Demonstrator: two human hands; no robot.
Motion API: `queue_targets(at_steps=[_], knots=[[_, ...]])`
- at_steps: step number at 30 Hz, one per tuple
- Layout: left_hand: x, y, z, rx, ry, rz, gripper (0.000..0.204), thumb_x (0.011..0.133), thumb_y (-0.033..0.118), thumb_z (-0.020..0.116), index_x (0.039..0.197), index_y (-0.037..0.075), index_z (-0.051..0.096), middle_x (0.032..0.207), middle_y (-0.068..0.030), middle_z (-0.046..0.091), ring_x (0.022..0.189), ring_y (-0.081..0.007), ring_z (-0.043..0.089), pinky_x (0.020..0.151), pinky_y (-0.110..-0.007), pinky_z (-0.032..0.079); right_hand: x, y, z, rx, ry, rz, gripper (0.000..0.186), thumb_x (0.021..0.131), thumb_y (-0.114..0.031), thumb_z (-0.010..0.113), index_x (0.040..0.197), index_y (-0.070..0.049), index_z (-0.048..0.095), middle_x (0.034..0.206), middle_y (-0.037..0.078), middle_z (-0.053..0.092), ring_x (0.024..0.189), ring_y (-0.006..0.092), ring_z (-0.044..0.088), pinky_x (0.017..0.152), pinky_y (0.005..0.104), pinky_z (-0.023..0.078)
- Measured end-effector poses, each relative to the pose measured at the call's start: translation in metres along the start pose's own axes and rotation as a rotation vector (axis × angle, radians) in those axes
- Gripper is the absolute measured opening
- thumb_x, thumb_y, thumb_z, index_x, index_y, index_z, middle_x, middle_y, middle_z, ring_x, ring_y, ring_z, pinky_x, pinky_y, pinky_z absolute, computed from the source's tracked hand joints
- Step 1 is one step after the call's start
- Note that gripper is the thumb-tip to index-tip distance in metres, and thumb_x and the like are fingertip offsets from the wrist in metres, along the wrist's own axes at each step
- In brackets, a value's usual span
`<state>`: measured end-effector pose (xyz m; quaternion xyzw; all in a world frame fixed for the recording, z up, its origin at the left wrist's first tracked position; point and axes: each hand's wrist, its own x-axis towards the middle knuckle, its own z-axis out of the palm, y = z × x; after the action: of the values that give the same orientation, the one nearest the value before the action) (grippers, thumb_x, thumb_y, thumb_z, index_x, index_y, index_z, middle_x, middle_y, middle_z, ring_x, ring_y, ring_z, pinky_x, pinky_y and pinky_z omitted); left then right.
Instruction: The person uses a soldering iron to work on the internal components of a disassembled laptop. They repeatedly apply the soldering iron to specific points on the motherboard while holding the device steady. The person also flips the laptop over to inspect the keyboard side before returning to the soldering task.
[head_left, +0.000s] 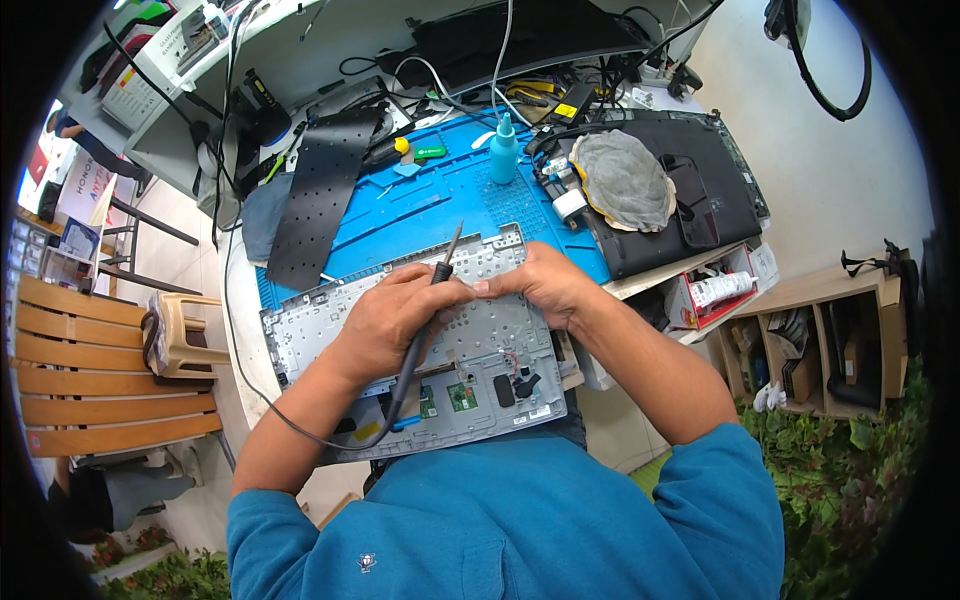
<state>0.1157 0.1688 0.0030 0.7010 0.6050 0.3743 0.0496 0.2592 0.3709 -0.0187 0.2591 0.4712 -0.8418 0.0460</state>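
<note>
A grey laptop case [480, 345], its inner side up, rests tilted between the table's front edge and my lap. Over its upper half is my left hand [393, 312], closed round a soldering iron [443, 270] whose metal tip points away from me. The iron's cable curves down across the case and off to the left. My right hand [548, 287] grips the case at its upper right edge, thumb lying on the inner face; its other fingers are mostly hidden. Both thumbs nearly meet. Low on the case are small green circuit boards [462, 397] and a dark touch of tape [526, 385].
Beyond the case lies a blue work mat [420, 215] with a light-blue bottle [504, 152]. A perforated black sheet [320, 195] lies left. At right a grey cloth pad [622, 180] and a phone [692, 200] rest on a black laptop [650, 240]. A wooden bench [120, 370] stands left.
</note>
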Motion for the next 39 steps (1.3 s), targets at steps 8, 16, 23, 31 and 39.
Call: queue_targets(at_steps=[8, 16, 23, 31, 39], knots=[[0.007, 0.005, -0.009, -0.098, 0.072, 0.054, 0.035, 0.089, 0.005, 0.07, 0.123, 0.01, 0.062, 0.11, -0.0126, 0.074, 0.102, -0.0355, 0.072, 0.094, -0.045, 0.056, -0.003, -0.005, 0.003, 0.005, 0.002, 0.02, 0.036, 0.082, 0.005, 0.078, 0.117, 0.008, 0.072, 0.11, 0.02, 0.077, 0.094, 0.0296, 0.077, 0.085, 0.0436, 0.063], [0.001, 0.006, -0.009, -0.085, -0.003, -0.029, 0.037, 0.089, 0.001, 0.07, 0.124, 0.011, 0.061, 0.119, -0.0164, 0.074, 0.105, -0.0359, 0.073, 0.094, -0.043, 0.057, 0.0, -0.001, 0.0, 0.024, 0.005, 0.014, 0.037, 0.081, 0.006, 0.078, 0.117, 0.009, 0.071, 0.112, 0.02, 0.076, 0.095, 0.0308, 0.077, 0.085, 0.0444, 0.063], [-0.004, 0.009, -0.042, -0.226, 0.465, 0.007, 0.032, 0.114, 0.021, 0.044, 0.138, 0.001, 0.051, 0.108, -0.0201, 0.071, 0.095, -0.025, 0.074, 0.077, -0.034, 0.061, 0.0, -0.001, 0.001, -0.014, 0.026, 0.057, 0.039, 0.081, 0.005, 0.079, 0.119, 0.008, 0.07, 0.112, 0.021, 0.076, 0.095, 0.0318, 0.076, 0.087, 0.0462, 0.062], [-0.035, 0.028, -0.106, -0.435, 0.74, -0.152, 0.049, 0.115, 0.034, 0.042, 0.105, -0.008, 0.066, 0.095, -0.011, 0.054, 0.069, -0.011, 0.051, 0.062, -0.023, 0.043, -0.003, -0.005, 0.005, -0.016, -0.019, 0.022, 0.045, 0.082, 0.005, 0.077, 0.126, 0.007, 0.066, 0.119, 0.022, 0.074, 0.104, 0.0334, 0.074, 0.095, 0.0482, 0.059], [-0.062, 0.011, -0.134, -0.748, 1.118, -0.128, 0.05, 0.114, 0.039, 0.043, 0.12, -0.003, 0.069, 0.074, -0.0014, 0.057, 0.064, -0.0127, 0.038, 0.077, -0.035, 0.04, 0.0, -0.002, 0.0, -0.025, -0.042, 0.011, 0.043, 0.083, 0.004, 0.076, 0.125, 0.007, 0.066, 0.117, 0.023, 0.074, 0.101, 0.0344, 0.075, 0.093, 0.0481, 0.06]])
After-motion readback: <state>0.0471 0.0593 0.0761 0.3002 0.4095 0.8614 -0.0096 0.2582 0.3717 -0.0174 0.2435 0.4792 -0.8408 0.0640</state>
